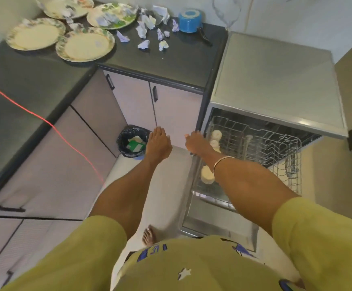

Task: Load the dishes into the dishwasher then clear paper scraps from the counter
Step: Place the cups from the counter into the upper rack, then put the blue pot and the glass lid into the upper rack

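Several floral-rimmed plates lie on the dark counter (171, 59) at the far left, the nearest plate (85, 46) at the counter's corner; two rear plates hold crumpled paper. Several paper scraps (143, 44) are scattered on the counter beside a blue pot (189, 21). The dishwasher (276, 80) stands open at the right with its lower wire rack (265, 141) pulled out, a few pale dishes standing in it. My left hand (158, 143) and my right hand (196, 143) reach forward with fingers straight, holding nothing, the right one next to the rack's left edge.
A small bin (124, 139) lined with a black bag and holding scraps stands on the floor in the cabinet corner. Cabinet doors with black handles (154, 93) run under the counter. A red cord (44, 120) crosses the left counter. The dishwasher door (213, 217) lies open near my feet.
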Demonstrator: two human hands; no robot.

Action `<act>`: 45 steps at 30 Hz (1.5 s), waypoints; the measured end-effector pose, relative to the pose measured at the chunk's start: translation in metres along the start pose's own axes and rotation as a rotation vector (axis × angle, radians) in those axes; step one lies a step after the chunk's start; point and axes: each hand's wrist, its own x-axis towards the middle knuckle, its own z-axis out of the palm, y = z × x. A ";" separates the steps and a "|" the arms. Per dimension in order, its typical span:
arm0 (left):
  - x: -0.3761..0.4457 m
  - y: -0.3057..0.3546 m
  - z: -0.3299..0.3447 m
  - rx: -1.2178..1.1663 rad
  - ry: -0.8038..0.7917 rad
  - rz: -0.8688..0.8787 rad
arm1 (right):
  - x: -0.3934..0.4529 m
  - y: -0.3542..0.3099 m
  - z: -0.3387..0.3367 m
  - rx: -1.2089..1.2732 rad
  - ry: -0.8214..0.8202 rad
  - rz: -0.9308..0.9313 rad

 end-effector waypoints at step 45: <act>0.458 -0.085 -0.182 -0.120 0.287 0.259 | 0.394 -0.104 -0.223 0.209 0.402 0.169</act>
